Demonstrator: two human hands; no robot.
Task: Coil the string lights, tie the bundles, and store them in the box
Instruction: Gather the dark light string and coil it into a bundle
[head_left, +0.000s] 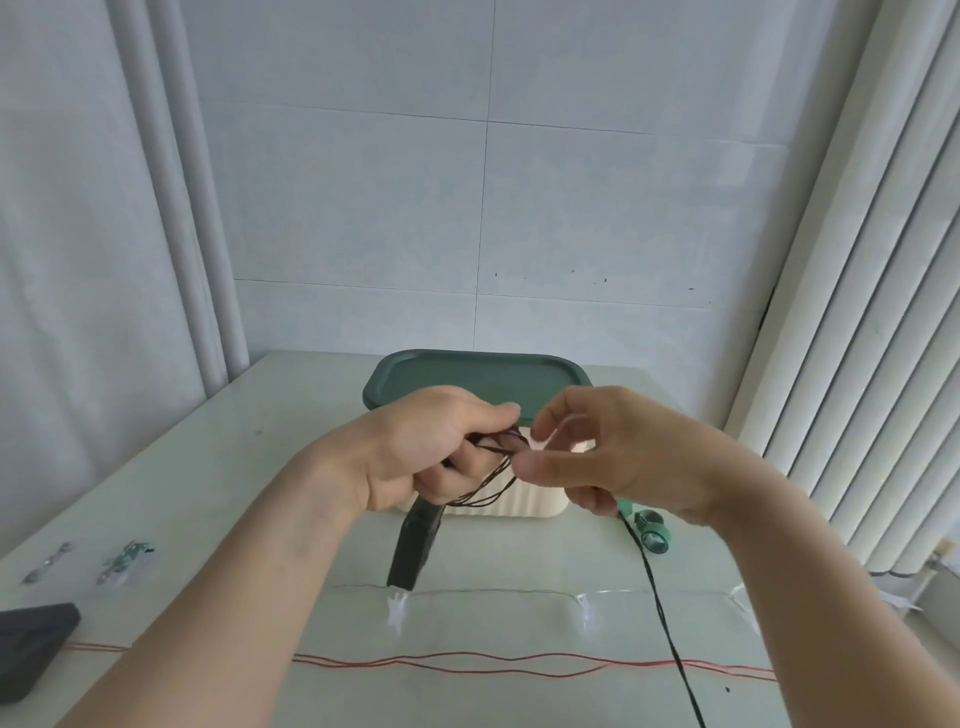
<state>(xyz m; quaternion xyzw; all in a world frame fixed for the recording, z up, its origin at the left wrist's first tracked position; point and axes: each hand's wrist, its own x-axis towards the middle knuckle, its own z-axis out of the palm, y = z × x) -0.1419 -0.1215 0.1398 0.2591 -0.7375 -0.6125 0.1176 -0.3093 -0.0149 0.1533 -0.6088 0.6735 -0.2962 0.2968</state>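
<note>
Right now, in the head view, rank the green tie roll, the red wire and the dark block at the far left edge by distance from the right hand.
From the right hand:
1. Green tie roll, on the table just below that hand.
2. Red wire, running across the table nearer the camera.
3. Dark block, at the far left edge.

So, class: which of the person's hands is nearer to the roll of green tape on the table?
Right. The right hand is raised just above and left of the green tape; the left hand, gripping the dark wire coil, is farther left, across the box.
</note>
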